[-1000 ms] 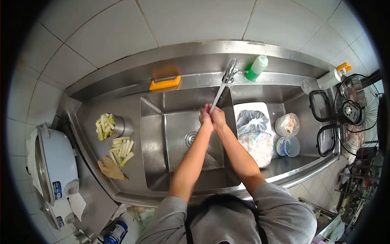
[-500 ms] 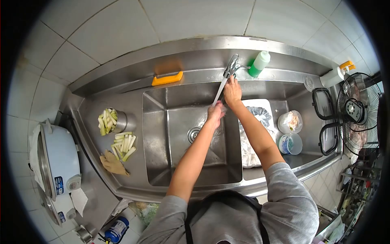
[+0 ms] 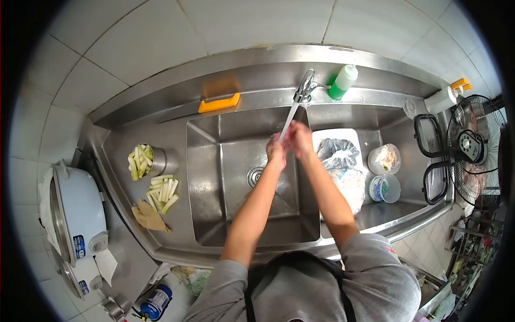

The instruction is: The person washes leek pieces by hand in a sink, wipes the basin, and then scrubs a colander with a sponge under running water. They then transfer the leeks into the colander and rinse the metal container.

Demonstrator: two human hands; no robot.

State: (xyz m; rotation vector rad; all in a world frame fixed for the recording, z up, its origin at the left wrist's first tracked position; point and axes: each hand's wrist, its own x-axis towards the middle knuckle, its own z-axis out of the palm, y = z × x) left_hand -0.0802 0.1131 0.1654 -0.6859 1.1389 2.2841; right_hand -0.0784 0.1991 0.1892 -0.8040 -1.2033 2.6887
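Observation:
Water runs from the chrome faucet (image 3: pixel 304 88) down between my two hands over the left basin of the steel sink (image 3: pixel 236 209). My left hand (image 3: pixel 276 151) is under the stream on its left side, with its fingers turned toward the other hand. Close against it, my right hand (image 3: pixel 302 141) is on the stream's right side. The fingers of both are blurred and overlap, so their closing cannot be made out. No object shows in either hand. Below them lies the round drain (image 3: pixel 256 177).
Cut pale green stalks (image 3: pixel 163 192) lie left beside a metal cup (image 3: pixel 161 161). A yellow-handled knife (image 3: pixel 219 103) rests on the back ledge, and a green soap bottle (image 3: pixel 343 83) stands by the faucet. Plastic bags (image 3: pixel 343 177) and tubs (image 3: pixel 384 160) occupy the right basin.
My right hand has come down from the faucet to the water stream, beside my left hand. The left hand has shifted slightly left. Water runs in both frames.

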